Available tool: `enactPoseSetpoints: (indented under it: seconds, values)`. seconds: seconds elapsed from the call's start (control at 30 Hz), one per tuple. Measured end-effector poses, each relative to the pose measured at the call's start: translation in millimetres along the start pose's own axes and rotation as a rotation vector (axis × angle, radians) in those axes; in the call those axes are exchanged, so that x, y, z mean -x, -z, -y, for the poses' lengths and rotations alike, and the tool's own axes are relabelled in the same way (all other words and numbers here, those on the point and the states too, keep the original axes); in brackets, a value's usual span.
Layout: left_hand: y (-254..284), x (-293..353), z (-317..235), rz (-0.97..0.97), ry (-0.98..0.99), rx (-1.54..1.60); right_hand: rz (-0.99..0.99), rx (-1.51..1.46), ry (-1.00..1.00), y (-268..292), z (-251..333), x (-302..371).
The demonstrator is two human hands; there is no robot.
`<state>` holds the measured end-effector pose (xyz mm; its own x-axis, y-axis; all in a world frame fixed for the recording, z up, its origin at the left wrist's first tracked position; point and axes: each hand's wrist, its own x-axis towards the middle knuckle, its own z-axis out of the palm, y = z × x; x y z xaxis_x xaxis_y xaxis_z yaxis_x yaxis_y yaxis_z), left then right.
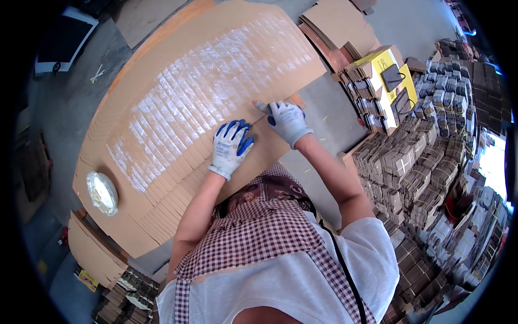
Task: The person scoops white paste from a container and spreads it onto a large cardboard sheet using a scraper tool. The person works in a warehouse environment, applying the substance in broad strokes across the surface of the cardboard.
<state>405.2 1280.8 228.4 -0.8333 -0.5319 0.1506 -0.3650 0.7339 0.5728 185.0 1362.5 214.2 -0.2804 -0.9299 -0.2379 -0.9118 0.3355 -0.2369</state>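
Left hand [231, 147]: gloved, flat, fingers spread on the overlapped cardboard sheets [178, 124].
Right hand [287, 121]: gloved, pinched the near edge of the sheets.
Cardboard sheets: fanned over the bench [318, 102].
Tape roll [102, 193]: lay at the left end.

Left palm: the left hand [231, 147] lies flat in its white and blue glove, so what sits under it on the fanned cardboard sheets [178, 162] is hidden.
Right fingers: the right hand [288, 121] is gloved; its fingertips merge with a sheet edge, too small to tell a pinch from a press.
Sheet count: overlaps blur under the white glaze.
Round tub [102, 193]: contents washed out.
Brown bundles [415, 178]: the heap runs off the right rim.
Dark device [391, 77]: kind unclear.
White-framed panel [63, 39]: cut by the dark rim.
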Motion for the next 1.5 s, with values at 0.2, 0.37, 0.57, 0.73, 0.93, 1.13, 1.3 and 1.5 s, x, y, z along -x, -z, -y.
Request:
enactPoseSetpoints:
  seconds: [0.2,0.37,0.57,0.73,0.93,1.13,1.3,1.5]
  values:
    - [-8.4,-1.1,-13.8,0.109,-0.117,-0.047,-0.458,-0.811,-0.482,95.2,-95.3,35.5]
    - [-48.9,-16.1,-38.8,0.231,-0.198,-0.042,-0.654,-1.488,-0.547,109.5,-140.8,62.8]
    - [-45.1,-23.5,-44.3,0.110,-0.177,-0.104,-0.665,-1.161,-0.440,73.6,-79.7,53.5]
    - [-28.9,-27.9,-13.4,0.097,-0.121,-0.195,-0.572,-1.030,-0.259,49.1,-8.6,13.0]
    - [-31.4,-32.1,-11.4,0.153,-0.110,-0.236,-0.632,-0.759,-0.061,34.5,-50.3,-37.6]
    - [-32.6,-30.4,-8.0,0.165,-0.098,-0.250,-0.726,-0.505,-0.245,60.7,-70.4,-53.6]
    - [-30.7,-34.7,-8.7,0.171,-0.111,-0.227,-0.582,-0.787,-0.007,37.7,-40.8,-52.0]
    - [-27.1,-34.6,-8.2,0.156,-0.102,-0.196,-0.734,-0.552,-0.200,53.6,-76.7,-76.7]
